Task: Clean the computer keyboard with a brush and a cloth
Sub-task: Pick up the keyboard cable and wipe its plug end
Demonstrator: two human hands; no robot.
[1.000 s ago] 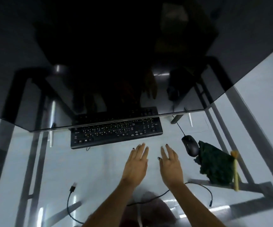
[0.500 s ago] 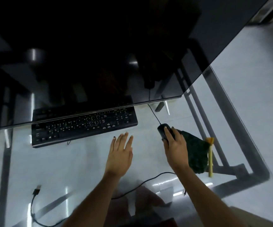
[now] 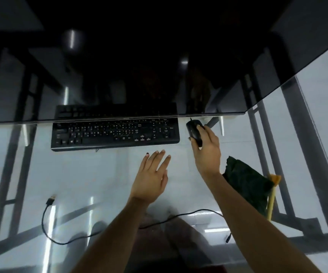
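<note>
Here the black keyboard (image 3: 115,133) lay flat on the glass desk (image 3: 80,174), its far edge tucked under the lower rim of a dark monitor (image 3: 139,56). The right hand (image 3: 206,152) was closed over a black mouse (image 3: 194,132) just beside the keyboard's right end, its fingers (image 3: 208,133) wrapped along the mouse's right side and the thumb on the left. The left hand (image 3: 152,178) hovered flat and empty just in front of the keyboard, fingers spread loosely and straight, touching nothing that could be seen. To the right of the right forearm a dark green cloth (image 3: 247,186) sat crumpled on the desk, well apart from the keyboard. A brush (image 3: 272,196) with a yellow handle and orange bristle end lay against the cloth's right edge. A thin black cable (image 3: 64,241) curled across the near part of the desk, its USB plug lying loose at the left.
</note>
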